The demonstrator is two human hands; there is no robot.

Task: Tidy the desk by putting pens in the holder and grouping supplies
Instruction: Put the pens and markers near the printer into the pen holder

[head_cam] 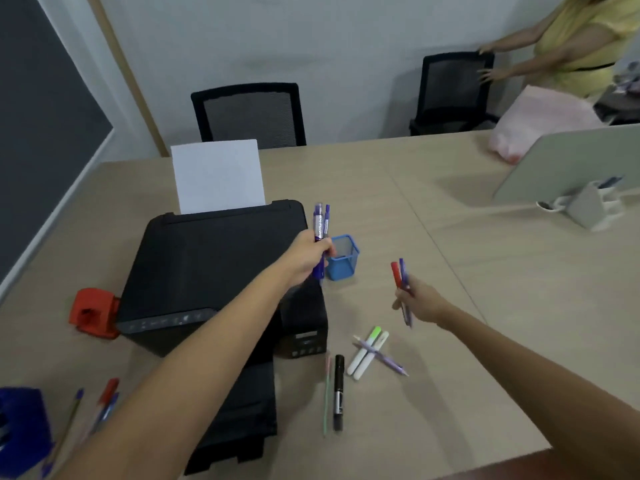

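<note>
While bare counter (pixel 398 209) lies open right of the blue mesh holder (pixel 342 258) at frame centre, left hand (pixel 308 258) has its grip clamped on purple pens (pixel 321 225), upright beside the holder's left rim; right hand (pixel 424 299) grips a red marker (pixel 396 274) and purple pen, tips up.

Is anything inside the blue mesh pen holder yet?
The blue mesh pen holder looks empty through its open top. The left hand holding purple pens covers its left edge, so that corner and the bottom cannot be seen.
</note>
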